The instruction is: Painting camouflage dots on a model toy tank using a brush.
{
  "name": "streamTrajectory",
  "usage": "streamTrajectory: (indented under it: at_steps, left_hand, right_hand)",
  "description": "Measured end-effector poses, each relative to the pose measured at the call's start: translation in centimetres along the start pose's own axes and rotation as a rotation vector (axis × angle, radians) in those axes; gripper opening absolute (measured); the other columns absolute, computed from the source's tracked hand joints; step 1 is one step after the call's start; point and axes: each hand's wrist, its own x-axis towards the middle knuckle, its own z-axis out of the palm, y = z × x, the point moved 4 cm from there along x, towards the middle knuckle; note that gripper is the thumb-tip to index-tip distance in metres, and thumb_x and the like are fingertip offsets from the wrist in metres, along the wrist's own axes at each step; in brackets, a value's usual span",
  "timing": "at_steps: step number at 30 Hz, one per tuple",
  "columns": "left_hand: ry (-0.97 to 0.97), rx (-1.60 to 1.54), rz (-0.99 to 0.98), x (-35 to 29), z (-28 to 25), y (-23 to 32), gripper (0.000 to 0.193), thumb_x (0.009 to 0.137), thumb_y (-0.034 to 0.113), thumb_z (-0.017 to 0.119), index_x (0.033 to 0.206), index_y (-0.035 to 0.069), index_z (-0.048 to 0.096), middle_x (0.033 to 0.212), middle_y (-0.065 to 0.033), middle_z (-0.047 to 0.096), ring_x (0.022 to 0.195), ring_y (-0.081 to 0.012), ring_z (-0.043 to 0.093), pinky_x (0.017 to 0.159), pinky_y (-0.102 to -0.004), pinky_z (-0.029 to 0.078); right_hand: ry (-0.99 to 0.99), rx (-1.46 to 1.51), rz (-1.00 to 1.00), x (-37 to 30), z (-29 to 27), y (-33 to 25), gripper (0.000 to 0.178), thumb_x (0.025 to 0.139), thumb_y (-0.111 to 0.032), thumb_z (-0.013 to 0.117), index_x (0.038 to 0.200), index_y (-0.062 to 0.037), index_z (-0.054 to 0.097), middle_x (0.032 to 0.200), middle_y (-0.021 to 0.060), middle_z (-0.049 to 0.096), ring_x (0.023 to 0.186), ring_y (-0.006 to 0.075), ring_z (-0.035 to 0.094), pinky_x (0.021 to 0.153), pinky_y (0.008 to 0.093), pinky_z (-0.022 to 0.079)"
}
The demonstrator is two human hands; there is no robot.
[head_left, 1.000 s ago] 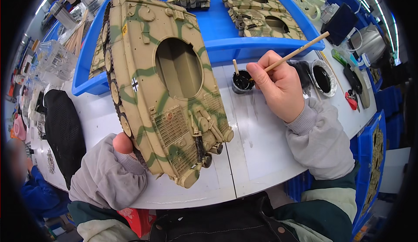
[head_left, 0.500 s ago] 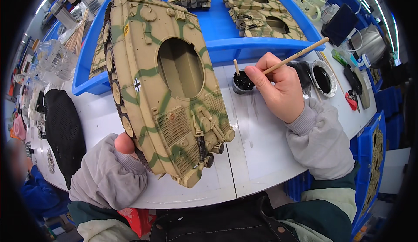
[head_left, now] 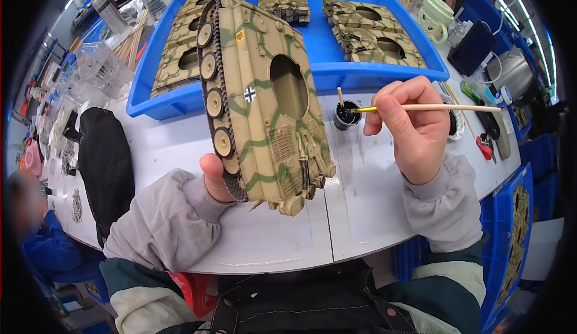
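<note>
My left hand grips a tan-and-green camouflage model tank hull at its lower rear end. The hull is tilted so its left track and road wheels show; a round opening gapes in its top. Most of my left fingers are hidden behind it. My right hand pinches a thin paintbrush with a pale wooden handle and a yellow ferrule. Its bristles are at the mouth of a small cup of black paint, from which a short wooden stick stands up.
A blue tray holding several similar hulls lies across the back. Left is a black mesh cloth; beyond it are clear plastic containers. Tools and a green mug are at right. Someone in blue sits far left.
The hull has turned, showing more of its track side, and sits farther from me. My right hand has swung the brush from pointing up and away to nearly level, tip at the paint cup.
</note>
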Motion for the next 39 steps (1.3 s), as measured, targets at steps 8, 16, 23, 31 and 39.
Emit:
streamTrajectory:
  at_steps: [8, 16, 23, 31, 39]
  left_hand:
    - [0.38, 0.545, -0.014, 1.2, 1.7, 0.4, 0.108, 0.067, 0.072, 0.064, 0.142, 0.003, 0.027, 0.141, -0.0174, 0.039, 0.124, -0.0312, 0.045, 0.099, -0.0489, 0.044]
    - [0.363, 0.541, -0.051, 1.5, 2.0, 0.1, 0.109, 0.066, 0.073, 0.063, 0.143, 0.004, 0.026, 0.141, -0.0175, 0.038, 0.125, -0.0314, 0.044, 0.101, -0.0495, 0.042]
    - [0.325, 0.483, -0.065, 1.0, 1.6, 0.3, 0.112, 0.067, 0.077, 0.059, 0.143, 0.003, 0.024, 0.142, -0.0149, 0.038, 0.126, -0.0267, 0.044, 0.103, -0.0441, 0.04]
    - [0.308, 0.457, -0.028, 1.1, 1.4, 0.1, 0.114, 0.065, 0.078, 0.059, 0.143, 0.002, 0.024, 0.141, -0.0162, 0.038, 0.126, -0.0273, 0.044, 0.102, -0.0439, 0.041]
    - [0.393, 0.423, -0.046, 1.3, 1.8, 0.1, 0.115, 0.06, 0.072, 0.068, 0.141, 0.002, 0.028, 0.14, -0.0203, 0.039, 0.125, -0.0323, 0.044, 0.101, -0.0504, 0.04]
  right_hand:
    - [-0.074, 0.173, -0.318, -2.2, 3.3, -2.2, 0.009, 0.092, -0.001, 0.053, 0.086, -0.0012, 0.046, 0.073, 0.0076, 0.06, 0.086, 0.0236, 0.066, 0.078, 0.035, 0.053]
    - [-0.062, 0.116, -0.317, -2.5, 3.7, -1.8, 0.007, 0.092, 0.0, 0.052, 0.087, 0.0001, 0.047, 0.074, 0.0083, 0.059, 0.087, 0.0232, 0.066, 0.079, 0.0349, 0.053]
    - [-0.047, 0.153, -0.359, -2.6, 4.2, -1.8, 0.008, 0.09, 0.003, 0.053, 0.087, 0.0012, 0.046, 0.076, 0.0112, 0.06, 0.083, 0.0207, 0.065, 0.085, 0.041, 0.053]
    - [-0.236, -0.021, -0.433, -2.9, 3.8, -1.6, 0.009, 0.094, 0.0, 0.046, 0.1, 0.0029, 0.04, 0.091, 0.0223, 0.059, 0.103, 0.0401, 0.06, 0.088, 0.0471, 0.051]
    - [-0.067, -0.013, -0.501, -2.8, 4.4, -1.6, 0.014, 0.086, 0.005, 0.06, 0.09, 0.0029, 0.047, 0.077, 0.0148, 0.062, 0.082, 0.0287, 0.067, 0.08, 0.0408, 0.056]
